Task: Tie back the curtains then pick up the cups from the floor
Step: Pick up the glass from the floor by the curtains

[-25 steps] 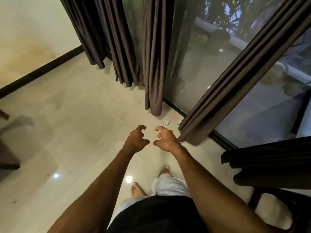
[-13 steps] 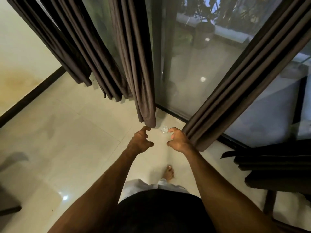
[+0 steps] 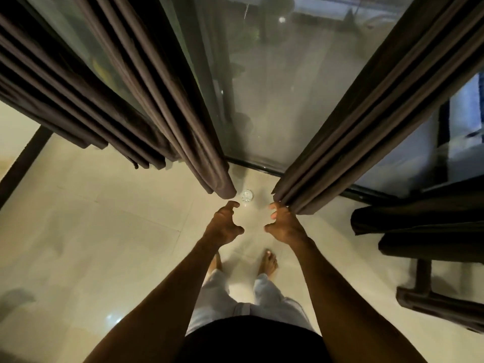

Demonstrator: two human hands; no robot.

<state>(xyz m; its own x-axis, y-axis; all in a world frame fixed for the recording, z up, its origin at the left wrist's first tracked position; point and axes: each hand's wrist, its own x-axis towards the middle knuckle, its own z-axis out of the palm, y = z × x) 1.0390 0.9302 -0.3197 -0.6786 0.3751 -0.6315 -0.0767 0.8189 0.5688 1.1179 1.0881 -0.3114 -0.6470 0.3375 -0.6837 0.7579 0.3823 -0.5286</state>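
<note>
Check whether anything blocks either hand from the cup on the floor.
Nothing visible does. The cup stands on the floor in the gap between the left curtain and right curtain, whose hems flank it without covering it. Left hand and right hand are just short of it, the right beside its curtain's edge.

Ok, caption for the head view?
Left hand and right hand reach toward parted curtains, clear cup on the floor between.

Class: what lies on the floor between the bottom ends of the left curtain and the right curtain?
A small clear cup sits on the tiled floor between the left curtain and the right curtain, as the head view shows.
</note>
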